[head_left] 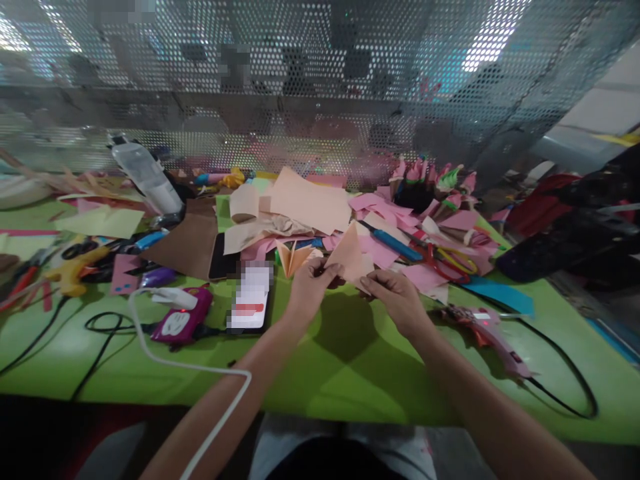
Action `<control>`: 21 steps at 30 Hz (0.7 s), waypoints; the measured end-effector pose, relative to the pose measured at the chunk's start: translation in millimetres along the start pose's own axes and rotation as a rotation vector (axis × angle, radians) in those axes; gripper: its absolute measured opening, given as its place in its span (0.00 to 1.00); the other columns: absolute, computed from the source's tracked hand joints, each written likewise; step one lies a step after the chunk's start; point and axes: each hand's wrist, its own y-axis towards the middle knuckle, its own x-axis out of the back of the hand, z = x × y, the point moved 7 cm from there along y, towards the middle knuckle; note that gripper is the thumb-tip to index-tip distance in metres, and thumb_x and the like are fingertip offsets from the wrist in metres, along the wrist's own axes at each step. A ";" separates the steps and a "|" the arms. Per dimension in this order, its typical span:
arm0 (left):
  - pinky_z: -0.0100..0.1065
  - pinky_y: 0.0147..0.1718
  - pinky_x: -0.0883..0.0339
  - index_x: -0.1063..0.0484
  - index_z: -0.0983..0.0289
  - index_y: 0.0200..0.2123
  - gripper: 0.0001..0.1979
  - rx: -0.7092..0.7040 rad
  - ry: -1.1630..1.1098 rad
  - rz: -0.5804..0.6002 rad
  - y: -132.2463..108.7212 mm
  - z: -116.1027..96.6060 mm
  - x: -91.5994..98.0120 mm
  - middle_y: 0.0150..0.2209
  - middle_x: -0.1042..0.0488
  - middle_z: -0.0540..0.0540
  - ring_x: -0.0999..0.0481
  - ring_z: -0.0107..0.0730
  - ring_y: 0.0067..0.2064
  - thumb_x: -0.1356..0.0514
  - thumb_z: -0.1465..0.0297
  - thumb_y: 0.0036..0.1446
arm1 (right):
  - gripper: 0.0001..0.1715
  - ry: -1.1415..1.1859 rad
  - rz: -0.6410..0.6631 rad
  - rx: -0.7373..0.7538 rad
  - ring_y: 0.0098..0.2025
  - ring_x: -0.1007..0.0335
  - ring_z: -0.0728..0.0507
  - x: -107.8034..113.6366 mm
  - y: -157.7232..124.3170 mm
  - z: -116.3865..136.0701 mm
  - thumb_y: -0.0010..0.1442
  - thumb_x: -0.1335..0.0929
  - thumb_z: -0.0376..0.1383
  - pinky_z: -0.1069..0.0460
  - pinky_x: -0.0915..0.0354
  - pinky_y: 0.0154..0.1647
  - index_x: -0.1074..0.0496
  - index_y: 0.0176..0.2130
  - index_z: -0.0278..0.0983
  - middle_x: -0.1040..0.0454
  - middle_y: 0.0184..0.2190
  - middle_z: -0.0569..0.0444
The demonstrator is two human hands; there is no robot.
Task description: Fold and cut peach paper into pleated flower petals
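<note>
Between my hands, above the green table (345,387), is a piece of peach paper (347,257) with a pointed top. My left hand (315,283) pinches its left lower edge, fingers closed. At the lower right corner my right hand (393,293) grips the same paper between thumb and fingers. A folded peach paper piece (291,258) stands with its folds fanned just beyond my left hand. Behind the held paper lie pink paper pieces (383,247) and a blue-handled tool (397,245).
A pink glue gun (493,340) with a black cord lies right. To the left are a lit phone (253,297), a magenta power strip (183,317) and a yellow glue gun (77,267). A white cable (200,368) crosses over my left forearm. Red-and-yellow-handled scissors (445,263) rest among scraps.
</note>
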 end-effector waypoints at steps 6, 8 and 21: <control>0.31 0.33 0.26 0.25 0.66 0.27 0.14 0.015 0.021 -0.009 -0.9 -1.1 -0.3 0.27 0.25 0.50 0.25 0.25 0.28 0.29 0.62 0.43 | 0.22 -0.061 -0.006 0.045 0.25 0.41 0.48 -0.7 -4.5 0.8 0.58 0.33 0.51 0.52 0.46 0.27 0.30 0.24 0.37 0.35 0.21 0.58; 0.32 0.34 0.25 0.26 0.65 0.27 0.14 0.012 0.020 -0.006 -0.9 -1.5 -0.2 0.27 0.25 0.50 0.25 0.26 0.28 0.29 0.62 0.43 | 0.22 -0.079 0.007 0.049 0.24 0.43 0.49 -2.1 -5.4 0.8 0.57 0.31 0.51 0.53 0.48 0.26 0.32 0.24 0.38 0.37 0.20 0.59; 0.30 0.29 0.26 0.25 0.66 0.26 0.16 -0.049 0.028 0.021 -3.2 -11.5 0.0 0.23 0.28 0.49 0.26 0.26 0.24 0.30 0.58 0.45 | 0.28 0.045 0.139 -0.081 0.21 0.40 0.49 -10.0 1.5 -3.8 0.47 0.26 0.54 0.53 0.45 0.24 0.39 0.18 0.39 0.34 0.15 0.59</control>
